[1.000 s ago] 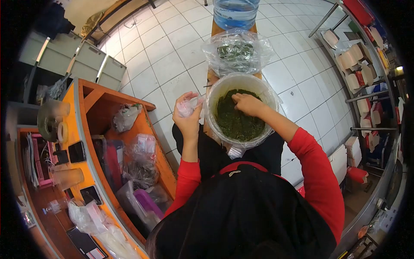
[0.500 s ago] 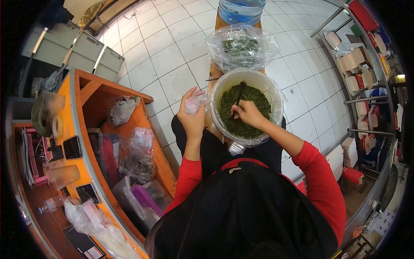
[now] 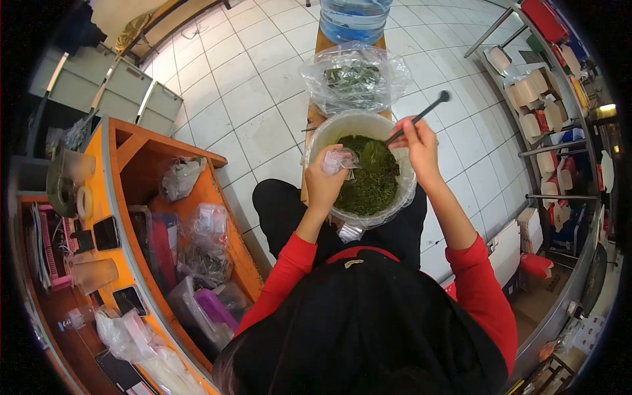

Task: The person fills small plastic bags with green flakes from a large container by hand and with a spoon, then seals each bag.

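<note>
A plastic-lined bucket [image 3: 316,141] holding chopped green leaves [image 3: 370,187] stands between the knees. Over its left part, my left hand [image 3: 324,182] is closed around a small clear plastic bag [image 3: 337,162], whose mouth points toward the leaves. At the bucket's right rim, my right hand [image 3: 421,148] grips a dark spoon [image 3: 421,113] by its middle. One rounded end of the spoon points up and away to the right; the other end is low over the leaves, near a lighter green clump. A clear bag of greens [image 3: 355,76] lies just beyond the bucket.
A blue water bottle [image 3: 354,20] stands on the bench behind the bag. To the left is an orange counter [image 3: 146,276] with phones, cups and plastic bags, and an open shelf below. Metal racks [image 3: 559,197] with cartons line the right side.
My left hand has moved right, over the bucket, with the small bag. My right hand has risen from the leaves to the right rim, swinging the spoon outward. The view has shifted slightly.
</note>
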Tool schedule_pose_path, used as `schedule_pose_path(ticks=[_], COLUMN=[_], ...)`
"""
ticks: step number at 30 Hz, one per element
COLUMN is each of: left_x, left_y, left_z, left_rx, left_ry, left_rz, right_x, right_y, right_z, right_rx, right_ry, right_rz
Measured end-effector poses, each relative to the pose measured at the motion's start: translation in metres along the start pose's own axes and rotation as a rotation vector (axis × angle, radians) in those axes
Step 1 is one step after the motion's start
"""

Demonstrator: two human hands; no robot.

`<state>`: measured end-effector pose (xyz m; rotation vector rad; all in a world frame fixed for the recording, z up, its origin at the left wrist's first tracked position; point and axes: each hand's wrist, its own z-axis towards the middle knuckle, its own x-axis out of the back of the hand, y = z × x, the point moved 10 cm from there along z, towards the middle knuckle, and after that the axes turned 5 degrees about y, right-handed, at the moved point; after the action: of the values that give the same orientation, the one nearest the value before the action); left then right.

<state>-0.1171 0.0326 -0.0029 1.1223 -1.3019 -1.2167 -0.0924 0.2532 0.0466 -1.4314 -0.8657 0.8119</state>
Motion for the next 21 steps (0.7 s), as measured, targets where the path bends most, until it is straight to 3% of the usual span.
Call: schedule_pose_path(ticks=[3, 7, 11, 15, 16, 21], left_x=[-0.018, -0.031, -0.029, -0.025, -0.024, -0.022], left_y=[-0.004, -0.014, -0.021, -0.017, -0.011, 0.01], left_z=[0.0, 0.001, 0.0, 0.001, 0.0, -0.005], left_rx=[-0.027, -0.003, 0.044, 0.005, -0.04, -0.128], left_ry=[-0.038, -0.043, -0.011, 0.011, 0.019, -0.002], left_rz=[0.02, -0.064, 0.053, 0.094, 0.123, 0.191], right_x=[-0.004, -0.038, -0.034, -0.021, -0.024, -0.038], right_y=[-0.068, -0.097, -0.089, -0.051, -0.031, -0.021], right_z=[-0.029, -0.085, -0.093, -0.069, -0.059, -0.062], right_rx=[0.492, 1.049, 1.11, 0.851, 0.655, 0.607], right_ry=[0.11, -0.033, -0.082, -0.095, -0.198, -0.238], right_rz=[-0.141, -0.546, -0.555, -0.578, -0.59, -0.53])
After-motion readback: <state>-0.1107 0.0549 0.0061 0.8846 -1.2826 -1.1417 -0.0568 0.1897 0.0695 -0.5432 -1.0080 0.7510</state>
